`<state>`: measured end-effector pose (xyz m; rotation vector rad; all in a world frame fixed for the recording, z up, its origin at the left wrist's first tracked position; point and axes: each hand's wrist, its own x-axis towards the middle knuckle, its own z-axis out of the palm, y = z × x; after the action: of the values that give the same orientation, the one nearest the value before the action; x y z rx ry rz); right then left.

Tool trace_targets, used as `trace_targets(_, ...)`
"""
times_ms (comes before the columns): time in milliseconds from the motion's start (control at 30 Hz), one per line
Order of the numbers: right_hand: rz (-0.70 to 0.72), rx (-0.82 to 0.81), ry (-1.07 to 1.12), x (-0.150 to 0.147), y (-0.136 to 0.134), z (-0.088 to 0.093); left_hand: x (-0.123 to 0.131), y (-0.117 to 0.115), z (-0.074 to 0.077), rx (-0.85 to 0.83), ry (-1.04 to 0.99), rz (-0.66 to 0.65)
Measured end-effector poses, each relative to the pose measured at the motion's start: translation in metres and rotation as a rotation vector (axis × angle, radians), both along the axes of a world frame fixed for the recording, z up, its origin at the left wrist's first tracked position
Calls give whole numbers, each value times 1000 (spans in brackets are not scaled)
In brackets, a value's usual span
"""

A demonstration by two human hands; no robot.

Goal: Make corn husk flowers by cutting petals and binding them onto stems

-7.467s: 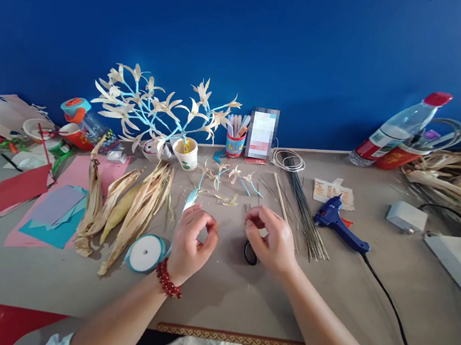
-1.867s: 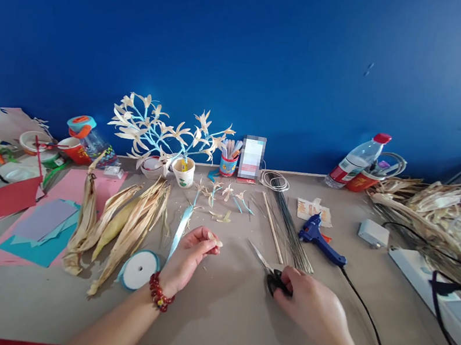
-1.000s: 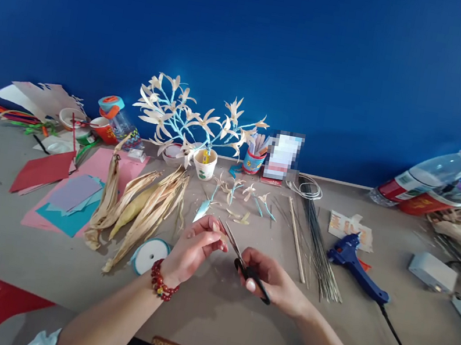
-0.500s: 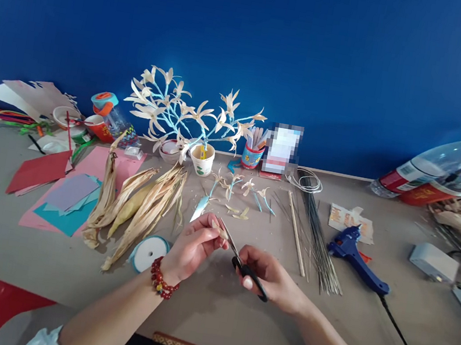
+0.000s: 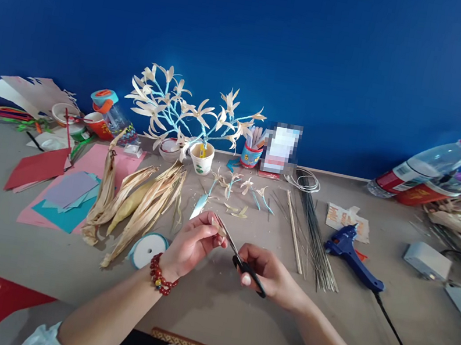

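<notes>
My left hand [image 5: 191, 242], with a red bead bracelet at the wrist, pinches a small pale husk piece [image 5: 220, 231] between thumb and fingers. My right hand [image 5: 273, 274] grips black-handled scissors [image 5: 238, 255], whose blades point up-left and meet the husk piece. Both hands hover just above the grey table [image 5: 212, 305], near its middle. A white ribbon spool [image 5: 147, 250] lies just left of my left wrist.
Dried corn husks [image 5: 136, 207] and coloured paper sheets [image 5: 63, 192] lie to the left. A husk-flower branch in a cup [image 5: 198, 158] stands at the back. Thin wires and sticks [image 5: 313, 233], a blue glue gun [image 5: 349, 254] with its cord, and a bottle [image 5: 426, 164] are on the right.
My right hand picked the scissors up off the table and brought them to the husk piece in my left hand. In the last half second the hands barely moved.
</notes>
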<state>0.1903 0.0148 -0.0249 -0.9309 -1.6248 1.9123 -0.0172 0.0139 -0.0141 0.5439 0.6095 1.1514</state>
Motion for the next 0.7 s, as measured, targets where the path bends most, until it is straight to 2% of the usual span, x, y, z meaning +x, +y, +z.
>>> trace_targets(700,-14,9,-19,0,-1,1,1,0,2,14,23,7)
